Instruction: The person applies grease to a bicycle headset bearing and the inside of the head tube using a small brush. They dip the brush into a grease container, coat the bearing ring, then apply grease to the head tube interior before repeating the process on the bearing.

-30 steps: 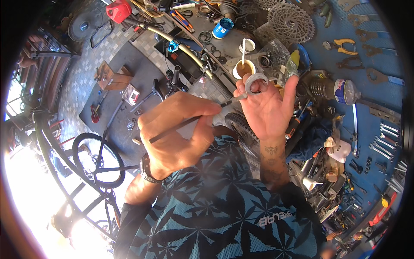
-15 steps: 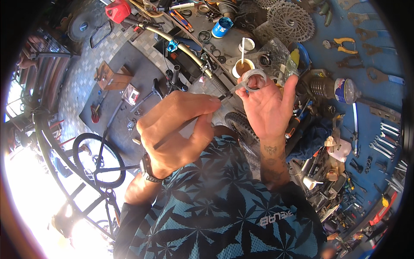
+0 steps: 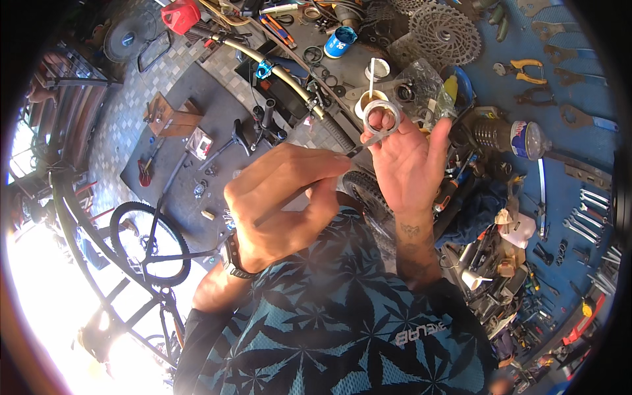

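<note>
My left hand, wearing a dark wristwatch, pinches a slim dark stick-like tool. Its far tip meets or nearly meets the lower left of a pale metal ring; touching or not, I cannot tell. The ring sits around the fingertips of my right hand, palm up, thumb stretched out to the side. Just behind the ring stands a small white cup holding a brownish substance, partly hidden by it. A white stick leans out of that cup.
A blue can, a gold handlebar and a clear plastic bag lie on the cluttered bench. A cassette, pliers and wrenches are along the blue board. A bicycle wheel stands at left.
My left hand has shifted slightly right with the tool. The ring has tilted and moved a little left on my right fingertips, showing its opening more squarely and covering more of the cup.
</note>
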A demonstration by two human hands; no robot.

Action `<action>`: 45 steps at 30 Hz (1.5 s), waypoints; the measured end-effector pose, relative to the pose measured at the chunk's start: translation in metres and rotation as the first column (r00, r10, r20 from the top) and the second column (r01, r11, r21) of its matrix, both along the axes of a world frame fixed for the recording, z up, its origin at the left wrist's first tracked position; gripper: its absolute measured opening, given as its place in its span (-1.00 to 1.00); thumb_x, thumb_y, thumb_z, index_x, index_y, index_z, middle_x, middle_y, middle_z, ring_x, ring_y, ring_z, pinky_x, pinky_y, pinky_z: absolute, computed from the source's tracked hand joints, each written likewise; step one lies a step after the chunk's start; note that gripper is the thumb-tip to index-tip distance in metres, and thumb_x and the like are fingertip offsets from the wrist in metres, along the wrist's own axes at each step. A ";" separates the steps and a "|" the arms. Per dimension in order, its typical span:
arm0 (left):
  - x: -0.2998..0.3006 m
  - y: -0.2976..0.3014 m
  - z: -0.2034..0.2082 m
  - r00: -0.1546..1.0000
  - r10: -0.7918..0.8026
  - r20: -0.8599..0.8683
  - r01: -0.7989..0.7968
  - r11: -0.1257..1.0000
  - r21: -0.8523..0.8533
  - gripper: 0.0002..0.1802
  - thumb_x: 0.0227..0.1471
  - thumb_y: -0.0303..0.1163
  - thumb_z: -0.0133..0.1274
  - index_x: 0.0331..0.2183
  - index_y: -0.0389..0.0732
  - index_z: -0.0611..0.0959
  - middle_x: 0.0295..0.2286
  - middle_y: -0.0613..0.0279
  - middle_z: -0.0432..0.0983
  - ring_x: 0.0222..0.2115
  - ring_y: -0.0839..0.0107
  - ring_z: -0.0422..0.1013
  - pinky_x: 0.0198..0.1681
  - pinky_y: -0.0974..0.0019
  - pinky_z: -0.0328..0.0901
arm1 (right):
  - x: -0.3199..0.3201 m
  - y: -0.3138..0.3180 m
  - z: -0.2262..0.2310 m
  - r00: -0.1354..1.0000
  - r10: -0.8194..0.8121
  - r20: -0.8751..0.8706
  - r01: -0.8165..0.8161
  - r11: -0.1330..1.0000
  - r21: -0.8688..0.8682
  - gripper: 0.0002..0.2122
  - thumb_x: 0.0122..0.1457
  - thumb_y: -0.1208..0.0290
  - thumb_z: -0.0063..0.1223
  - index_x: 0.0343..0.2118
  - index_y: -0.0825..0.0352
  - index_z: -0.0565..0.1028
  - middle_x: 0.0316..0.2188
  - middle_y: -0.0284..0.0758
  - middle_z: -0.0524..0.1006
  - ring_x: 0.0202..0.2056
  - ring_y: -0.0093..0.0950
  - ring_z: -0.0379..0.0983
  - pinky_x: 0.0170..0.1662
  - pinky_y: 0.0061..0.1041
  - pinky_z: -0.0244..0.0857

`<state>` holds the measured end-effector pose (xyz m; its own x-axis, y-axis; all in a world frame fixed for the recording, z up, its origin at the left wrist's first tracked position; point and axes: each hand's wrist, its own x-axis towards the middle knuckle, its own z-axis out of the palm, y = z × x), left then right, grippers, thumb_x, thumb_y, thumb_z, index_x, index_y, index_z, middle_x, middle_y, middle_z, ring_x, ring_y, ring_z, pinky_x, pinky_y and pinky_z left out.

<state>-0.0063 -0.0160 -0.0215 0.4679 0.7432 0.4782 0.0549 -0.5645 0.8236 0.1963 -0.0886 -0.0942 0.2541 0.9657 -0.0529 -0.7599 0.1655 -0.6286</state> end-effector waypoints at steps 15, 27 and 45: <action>-0.011 0.005 0.002 0.997 0.069 0.031 -0.066 0.994 -0.093 -0.74 -0.16 -0.75 0.20 -0.33 -0.34 0.77 -0.41 0.09 0.72 -0.46 0.30 0.63 -0.39 0.35 0.48 | 0.003 0.000 -0.005 0.998 0.024 0.062 -0.026 0.999 0.033 -0.20 0.44 -0.38 -0.42 0.07 0.39 0.57 0.03 -0.24 0.57 0.10 -0.40 0.34 0.14 -0.29 0.13; -0.007 0.010 0.013 0.983 0.177 0.047 -0.170 0.979 -0.116 -0.77 -0.09 -0.64 0.22 -0.30 -0.31 0.80 -0.40 0.15 0.73 -0.47 0.34 0.62 -0.37 0.37 0.46 | -0.007 -0.003 0.001 0.986 -0.003 0.166 0.001 1.000 0.011 -0.29 0.49 -0.31 -0.47 0.00 0.31 0.54 -0.07 -0.30 0.58 0.06 -0.47 0.38 0.15 -0.39 0.08; -0.013 0.005 0.011 0.979 0.195 0.053 -0.177 0.954 -0.240 -0.78 -0.12 -0.64 0.20 -0.33 -0.34 0.78 -0.39 0.08 0.74 -0.47 0.33 0.62 -0.37 0.35 0.46 | -0.008 0.001 0.003 0.999 0.033 0.021 -0.033 0.999 0.031 -0.23 0.43 -0.40 -0.38 -0.08 0.38 0.56 -0.15 -0.30 0.57 -0.03 -0.42 0.39 0.10 -0.28 0.16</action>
